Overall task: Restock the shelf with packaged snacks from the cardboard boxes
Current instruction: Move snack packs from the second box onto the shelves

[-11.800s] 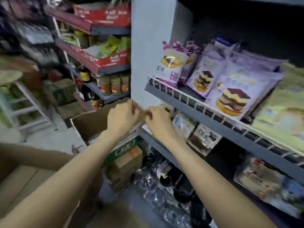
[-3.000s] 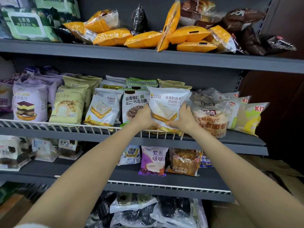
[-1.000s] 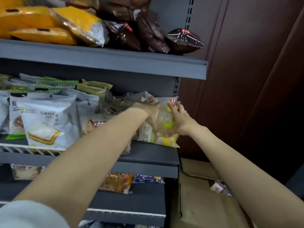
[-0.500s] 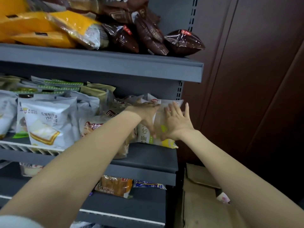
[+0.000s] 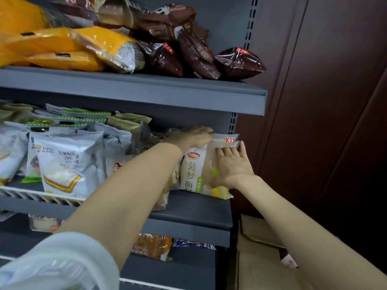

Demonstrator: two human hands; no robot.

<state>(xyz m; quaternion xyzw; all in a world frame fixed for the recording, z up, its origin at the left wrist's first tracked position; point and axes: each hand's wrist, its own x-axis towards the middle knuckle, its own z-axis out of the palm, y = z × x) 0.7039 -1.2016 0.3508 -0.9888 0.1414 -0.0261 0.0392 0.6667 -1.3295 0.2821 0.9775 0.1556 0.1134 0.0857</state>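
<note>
Straightening pineapple bread packs on the shelf: left hand pinching the top, right hand pressing flat. Probably grabbing more from the cardboard box next.

A white and yellow bread packet stands upright at the right end of the grey middle shelf, more like it behind. An open brown cardboard box sits just right of the shelf, lower down.

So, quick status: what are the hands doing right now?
Left hand pinches top of white-and-yellow bread packet. Right hand flat against its front. Packet upright on grey middle shelf; nothing blocking.
</note>
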